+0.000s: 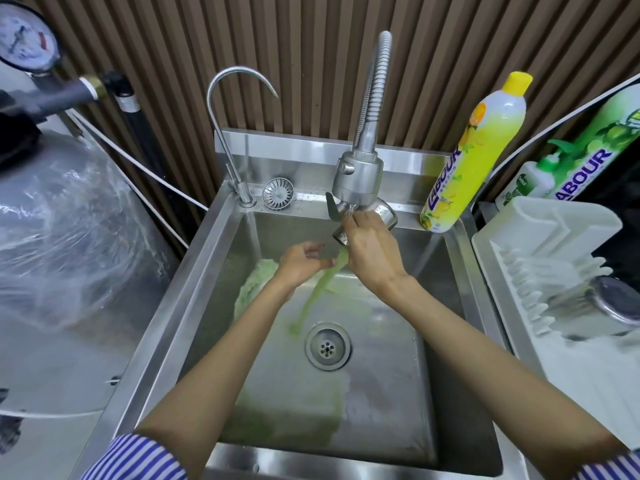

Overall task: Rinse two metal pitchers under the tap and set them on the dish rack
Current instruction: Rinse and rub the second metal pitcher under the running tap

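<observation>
My right hand [372, 258] grips a small metal pitcher [387, 212] right under the spray tap [358, 178], over the back of the sink [446, 306]. The pitcher is tilted and mostly hidden by the hand. A thin stream of water runs from the tap onto it. Pale green liquid [317, 292] pours from its lip down towards the drain [327, 345]. My left hand [300, 264] hovers just left of the stream with fingers loosely curled and holds nothing. A round metal object [620, 303], blurred, lies on the white dish rack [540, 268] at the right.
Green residue spreads over the sink floor. A thin gooseneck tap [221, 133] and a loose strainer [278, 192] are at the back left. A yellow detergent bottle [474, 157] stands on the sink's back right corner. A plastic-wrapped tank [62, 230] fills the left side.
</observation>
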`<action>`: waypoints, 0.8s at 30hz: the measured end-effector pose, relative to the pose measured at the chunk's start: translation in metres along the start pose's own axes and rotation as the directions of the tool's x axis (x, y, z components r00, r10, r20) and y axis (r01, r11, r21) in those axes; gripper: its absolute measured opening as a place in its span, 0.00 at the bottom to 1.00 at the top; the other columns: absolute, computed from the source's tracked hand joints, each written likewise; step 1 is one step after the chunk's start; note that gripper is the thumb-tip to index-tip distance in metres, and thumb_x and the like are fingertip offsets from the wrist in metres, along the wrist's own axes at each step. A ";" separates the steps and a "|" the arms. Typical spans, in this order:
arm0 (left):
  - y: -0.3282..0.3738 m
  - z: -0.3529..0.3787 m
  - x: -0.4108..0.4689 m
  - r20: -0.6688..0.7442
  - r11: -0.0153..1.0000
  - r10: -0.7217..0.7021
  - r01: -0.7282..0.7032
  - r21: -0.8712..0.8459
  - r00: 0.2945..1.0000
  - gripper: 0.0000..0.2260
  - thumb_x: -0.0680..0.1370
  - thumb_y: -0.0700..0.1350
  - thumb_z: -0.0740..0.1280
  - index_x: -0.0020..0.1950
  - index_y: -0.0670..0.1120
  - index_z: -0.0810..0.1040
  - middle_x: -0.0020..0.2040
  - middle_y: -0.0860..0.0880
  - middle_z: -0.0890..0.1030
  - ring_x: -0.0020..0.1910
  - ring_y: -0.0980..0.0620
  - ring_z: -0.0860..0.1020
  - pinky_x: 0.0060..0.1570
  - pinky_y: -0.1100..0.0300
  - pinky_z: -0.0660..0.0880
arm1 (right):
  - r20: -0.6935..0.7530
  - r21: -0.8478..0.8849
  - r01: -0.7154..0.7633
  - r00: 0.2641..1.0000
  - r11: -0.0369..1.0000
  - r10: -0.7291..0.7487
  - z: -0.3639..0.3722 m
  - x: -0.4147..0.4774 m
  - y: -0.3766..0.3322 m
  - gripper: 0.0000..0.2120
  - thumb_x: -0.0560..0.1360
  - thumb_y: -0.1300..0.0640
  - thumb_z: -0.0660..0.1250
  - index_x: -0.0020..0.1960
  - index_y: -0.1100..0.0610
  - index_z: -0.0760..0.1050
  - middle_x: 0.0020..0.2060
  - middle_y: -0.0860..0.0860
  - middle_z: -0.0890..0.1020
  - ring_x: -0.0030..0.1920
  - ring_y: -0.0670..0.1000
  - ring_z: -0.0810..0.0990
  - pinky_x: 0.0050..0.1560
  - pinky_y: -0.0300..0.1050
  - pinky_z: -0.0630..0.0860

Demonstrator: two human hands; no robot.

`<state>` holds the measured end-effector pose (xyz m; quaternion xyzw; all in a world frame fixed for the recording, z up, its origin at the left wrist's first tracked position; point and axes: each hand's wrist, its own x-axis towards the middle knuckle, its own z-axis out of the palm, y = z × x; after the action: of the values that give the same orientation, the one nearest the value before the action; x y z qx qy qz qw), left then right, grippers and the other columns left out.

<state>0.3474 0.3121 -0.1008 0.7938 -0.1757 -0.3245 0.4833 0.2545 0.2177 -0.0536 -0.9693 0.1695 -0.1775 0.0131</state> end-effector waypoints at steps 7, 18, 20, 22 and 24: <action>0.002 0.010 -0.011 0.130 0.996 -0.037 0.047 -0.078 0.991 0.25 0.70 0.38 0.73 0.65 0.43 0.71 0.61 0.44 0.77 0.55 0.50 0.75 0.55 0.60 0.70 | -0.069 0.131 -0.074 0.994 0.989 0.083 0.004 0.000 0.020 0.12 0.65 0.73 0.68 0.47 0.65 0.74 0.43 0.61 0.78 0.46 0.62 0.76 0.36 0.44 0.64; 0.000 0.037 -0.028 -0.087 0.907 0.158 -0.179 -0.381 0.984 0.29 0.65 0.36 0.76 0.63 0.47 0.70 0.54 0.51 0.80 0.50 0.61 0.79 0.53 0.64 0.73 | 0.250 0.910 -0.356 0.880 0.212 0.404 -0.004 -0.038 0.040 0.11 0.72 0.66 0.69 0.36 0.55 0.69 0.47 0.50 0.81 0.47 0.48 0.80 0.49 0.36 0.76; 0.005 0.035 -0.032 -0.122 0.890 0.245 -0.273 -0.365 0.962 0.32 0.64 0.34 0.76 0.65 0.47 0.70 0.56 0.51 0.80 0.50 0.63 0.79 0.55 0.64 0.75 | 0.262 0.930 -0.345 0.866 0.128 0.426 -0.005 -0.043 0.038 0.11 0.73 0.67 0.67 0.37 0.57 0.68 0.51 0.52 0.81 0.48 0.46 0.80 0.48 0.32 0.76; 0.010 0.032 -0.036 -0.160 0.869 0.323 -0.359 -0.341 0.933 0.34 0.63 0.35 0.77 0.66 0.47 0.70 0.58 0.50 0.79 0.54 0.58 0.78 0.57 0.62 0.75 | 0.275 0.939 -0.338 0.846 0.061 0.456 -0.003 -0.044 0.034 0.08 0.73 0.67 0.67 0.39 0.61 0.68 0.52 0.52 0.81 0.49 0.44 0.81 0.49 0.31 0.76; 0.015 0.027 -0.038 -0.205 0.861 0.386 -0.431 -0.270 0.900 0.34 0.61 0.39 0.77 0.65 0.49 0.70 0.58 0.51 0.79 0.56 0.57 0.78 0.57 0.64 0.73 | 0.274 0.945 -0.326 0.839 0.030 0.470 -0.002 -0.042 0.030 0.07 0.74 0.67 0.66 0.41 0.62 0.69 0.51 0.51 0.82 0.46 0.40 0.81 0.51 0.33 0.76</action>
<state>0.3020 0.3095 -0.0833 0.6743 -0.2519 -0.1798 0.6705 0.2074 0.2035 -0.0680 -0.6280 0.2784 -0.2864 0.6679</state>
